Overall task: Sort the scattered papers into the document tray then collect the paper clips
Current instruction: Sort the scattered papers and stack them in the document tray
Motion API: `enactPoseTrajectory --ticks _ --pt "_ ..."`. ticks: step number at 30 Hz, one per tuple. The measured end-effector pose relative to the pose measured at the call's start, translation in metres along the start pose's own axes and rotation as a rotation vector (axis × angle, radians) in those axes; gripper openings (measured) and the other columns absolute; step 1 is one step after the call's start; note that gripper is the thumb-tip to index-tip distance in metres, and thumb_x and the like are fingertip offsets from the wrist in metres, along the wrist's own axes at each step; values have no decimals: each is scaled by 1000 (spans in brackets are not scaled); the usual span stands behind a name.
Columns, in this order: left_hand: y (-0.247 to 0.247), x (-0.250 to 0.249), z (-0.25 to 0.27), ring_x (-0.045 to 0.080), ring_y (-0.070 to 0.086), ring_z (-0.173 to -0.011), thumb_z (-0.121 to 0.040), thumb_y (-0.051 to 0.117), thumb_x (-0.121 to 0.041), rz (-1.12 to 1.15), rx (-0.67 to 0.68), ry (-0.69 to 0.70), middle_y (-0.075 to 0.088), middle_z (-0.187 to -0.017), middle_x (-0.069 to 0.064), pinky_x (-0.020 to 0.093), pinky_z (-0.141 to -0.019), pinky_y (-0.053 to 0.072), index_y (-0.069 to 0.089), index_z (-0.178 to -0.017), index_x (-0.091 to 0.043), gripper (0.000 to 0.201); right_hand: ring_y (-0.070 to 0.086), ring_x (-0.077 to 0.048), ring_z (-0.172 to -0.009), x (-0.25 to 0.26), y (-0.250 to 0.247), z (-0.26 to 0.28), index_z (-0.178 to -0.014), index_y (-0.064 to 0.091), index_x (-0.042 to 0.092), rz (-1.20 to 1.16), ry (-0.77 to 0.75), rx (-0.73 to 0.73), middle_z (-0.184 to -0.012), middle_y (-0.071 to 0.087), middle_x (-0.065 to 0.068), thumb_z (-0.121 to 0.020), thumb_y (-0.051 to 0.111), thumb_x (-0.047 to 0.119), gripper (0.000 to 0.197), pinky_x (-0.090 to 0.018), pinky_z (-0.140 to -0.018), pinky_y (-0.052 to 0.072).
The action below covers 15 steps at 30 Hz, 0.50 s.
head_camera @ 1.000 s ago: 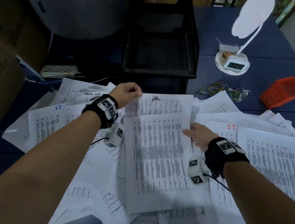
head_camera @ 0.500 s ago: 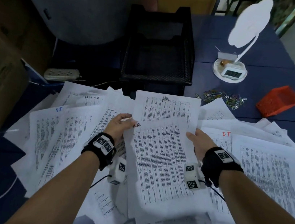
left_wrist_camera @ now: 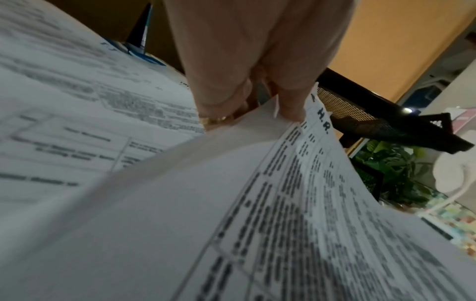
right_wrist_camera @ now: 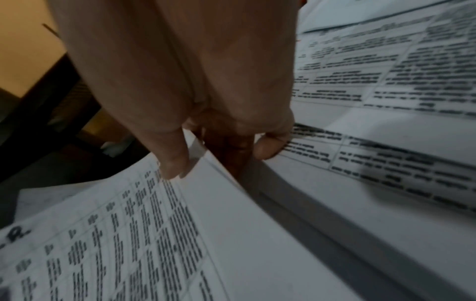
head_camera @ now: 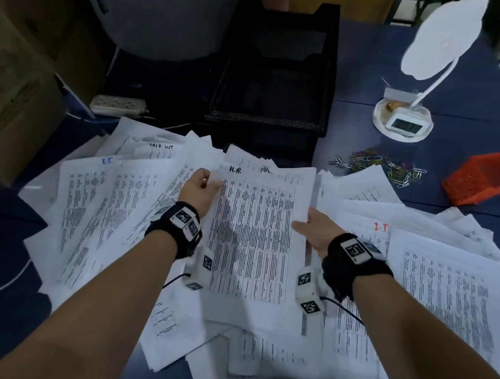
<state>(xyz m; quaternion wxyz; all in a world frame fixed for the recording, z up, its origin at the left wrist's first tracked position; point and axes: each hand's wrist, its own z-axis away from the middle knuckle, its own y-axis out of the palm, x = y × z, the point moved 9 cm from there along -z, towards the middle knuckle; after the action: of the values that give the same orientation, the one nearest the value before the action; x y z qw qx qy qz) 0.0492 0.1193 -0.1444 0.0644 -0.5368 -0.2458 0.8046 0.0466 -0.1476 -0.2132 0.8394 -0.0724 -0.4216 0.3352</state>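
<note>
At centre of scattered papers (head_camera: 131, 204), both hands hold H.R. sheets (head_camera: 258, 232): left hand (head_camera: 200, 192) pinches top-left corner, right hand (head_camera: 317, 227) pinches right edge, thumb on top. Document tray (head_camera: 271, 96) at 12 o'clock, just beyond sheets. Paper clips (head_camera: 380, 169) at 2 o'clock on table (head_camera: 479, 102), beside orange basket (head_camera: 481, 178).

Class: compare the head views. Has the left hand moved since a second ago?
Yes. The left hand came back from near the tray toward the person and now pinches the H.R. sheet at its left edge.
</note>
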Motion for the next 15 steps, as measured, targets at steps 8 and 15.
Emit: enactPoseTrajectory --ticks 8,15 --pt "-18 8 5 24 54 -95 -85 67 -37 106 20 -57 48 -109 4 33 -80 47 33 -127 -20 56 59 -26 -109 28 -4 39 -124 56 9 -399 -50 -159 -123 63 -8 -94 49 3 31 -40 -95 48" --pt "-53 -21 3 21 62 -84 -78 73 -34 219 4 88 67 -94 4 34 -82 51 63 -98 -9 34 58 -20 -110 90 -13 78 -124 52 10 -395 -246 -363 -121 62 -3 -96 50 13 27 -33 -94 47"
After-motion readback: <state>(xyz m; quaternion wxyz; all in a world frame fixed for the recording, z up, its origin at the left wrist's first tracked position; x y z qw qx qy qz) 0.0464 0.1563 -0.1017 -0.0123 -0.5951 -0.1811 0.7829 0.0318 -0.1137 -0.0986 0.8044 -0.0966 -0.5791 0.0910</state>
